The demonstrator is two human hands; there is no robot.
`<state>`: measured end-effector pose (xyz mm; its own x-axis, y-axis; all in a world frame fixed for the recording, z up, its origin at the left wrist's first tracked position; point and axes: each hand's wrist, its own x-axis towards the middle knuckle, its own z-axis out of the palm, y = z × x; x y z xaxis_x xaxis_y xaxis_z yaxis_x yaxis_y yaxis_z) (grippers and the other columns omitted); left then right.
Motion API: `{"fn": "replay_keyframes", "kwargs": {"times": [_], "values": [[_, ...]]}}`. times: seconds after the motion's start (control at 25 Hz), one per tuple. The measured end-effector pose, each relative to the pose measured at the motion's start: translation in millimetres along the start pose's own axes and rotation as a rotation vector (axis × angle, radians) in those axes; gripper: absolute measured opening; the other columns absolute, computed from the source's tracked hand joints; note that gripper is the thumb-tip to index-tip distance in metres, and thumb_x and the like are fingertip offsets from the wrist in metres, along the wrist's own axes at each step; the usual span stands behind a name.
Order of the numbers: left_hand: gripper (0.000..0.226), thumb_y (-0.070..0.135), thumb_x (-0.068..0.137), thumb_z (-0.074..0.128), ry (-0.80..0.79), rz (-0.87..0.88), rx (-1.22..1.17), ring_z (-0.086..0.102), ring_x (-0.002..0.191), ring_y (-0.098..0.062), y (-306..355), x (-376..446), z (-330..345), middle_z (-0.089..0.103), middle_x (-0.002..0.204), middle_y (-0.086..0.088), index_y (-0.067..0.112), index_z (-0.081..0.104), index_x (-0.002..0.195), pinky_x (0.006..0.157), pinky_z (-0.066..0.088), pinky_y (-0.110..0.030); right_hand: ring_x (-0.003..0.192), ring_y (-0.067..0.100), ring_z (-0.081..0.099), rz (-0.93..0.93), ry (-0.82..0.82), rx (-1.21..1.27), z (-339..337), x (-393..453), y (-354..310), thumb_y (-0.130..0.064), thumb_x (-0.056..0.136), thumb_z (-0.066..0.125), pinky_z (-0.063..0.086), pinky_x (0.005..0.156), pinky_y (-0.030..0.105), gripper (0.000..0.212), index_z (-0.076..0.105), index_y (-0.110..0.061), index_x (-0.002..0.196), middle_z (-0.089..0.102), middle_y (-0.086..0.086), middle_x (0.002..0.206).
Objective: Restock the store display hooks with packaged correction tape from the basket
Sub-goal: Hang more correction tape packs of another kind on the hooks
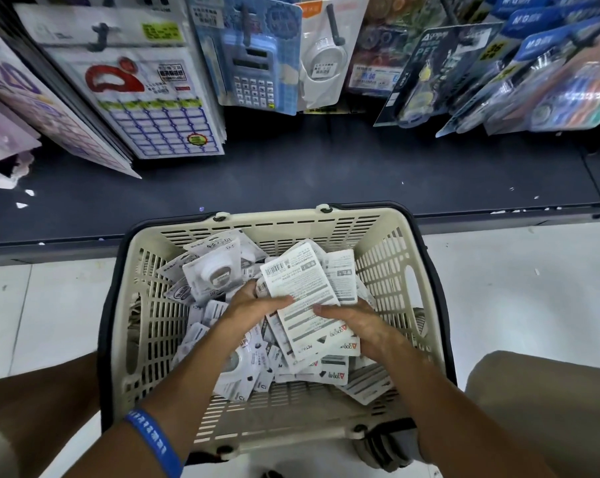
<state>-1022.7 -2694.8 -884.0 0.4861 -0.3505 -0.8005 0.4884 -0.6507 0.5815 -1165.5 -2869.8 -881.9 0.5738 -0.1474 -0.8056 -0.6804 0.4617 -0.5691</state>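
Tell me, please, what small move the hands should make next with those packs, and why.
Probably lift the stack clear of the basket and up toward the hooks at upper right. Both the left hand and right hand already hold it, backs up, above the loose packs, and matching packs hang there.

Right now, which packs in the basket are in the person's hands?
The back-up stack, barcode showing, pinched by left hand and right hand; the others lie loose in the basket.
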Motion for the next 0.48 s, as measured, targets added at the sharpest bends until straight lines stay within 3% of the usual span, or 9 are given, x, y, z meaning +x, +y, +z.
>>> {"fn": "replay_keyframes", "kwargs": {"times": [0.08, 0.24, 0.4, 0.48], "values": [[0.049, 0.022, 0.076, 0.087, -0.063, 0.087, -0.071, 0.067, 0.115, -0.013, 0, -4, 0, 0.076, 0.113, 0.012, 0.029, 0.068, 0.120, 0.109, 0.046, -0.041, 0.106, 0.026, 0.073, 0.005, 0.010, 0.009, -11, -4, -2, -0.009, 0.075, 0.086, 0.054, 0.099, 0.050, 0.052, 0.069, -0.016, 0.123, 0.077, 0.006, 0.113], [0.061, 0.014, 0.072, 0.088, -0.116, 0.195, -0.122, 0.066, 0.116, -0.015, 6, -20, 9, 0.073, 0.122, 0.004, 0.023, 0.062, 0.128, 0.108, 0.050, -0.042, 0.104, 0.026, 0.074, -0.002, -0.002, 0.094, -21, -25, -1, -0.009, 0.077, 0.083, 0.060, 0.079, 0.036, 0.050, 0.068, -0.015, 0.124, 0.076, 0.008, 0.114], [0.064, 0.024, 0.072, 0.089, -0.240, 0.327, -0.015, 0.066, 0.114, -0.002, 31, -37, 21, 0.072, 0.123, 0.013, 0.027, 0.061, 0.130, 0.099, 0.054, -0.027, 0.108, 0.031, 0.072, -0.067, 0.004, 0.194, -25, -43, -9, -0.012, 0.070, 0.087, 0.054, 0.096, 0.046, 0.058, 0.069, -0.012, 0.125, 0.074, 0.013, 0.118], [0.063, 0.034, 0.070, 0.088, -0.279, 0.398, 0.025, 0.066, 0.108, 0.007, 43, -51, 24, 0.073, 0.116, 0.024, 0.033, 0.062, 0.127, 0.088, 0.055, -0.014, 0.111, 0.033, 0.070, -0.111, -0.014, 0.238, -25, -53, -14, -0.011, 0.070, 0.087, 0.053, 0.099, 0.048, 0.060, 0.068, -0.009, 0.127, 0.072, 0.016, 0.121]]}}
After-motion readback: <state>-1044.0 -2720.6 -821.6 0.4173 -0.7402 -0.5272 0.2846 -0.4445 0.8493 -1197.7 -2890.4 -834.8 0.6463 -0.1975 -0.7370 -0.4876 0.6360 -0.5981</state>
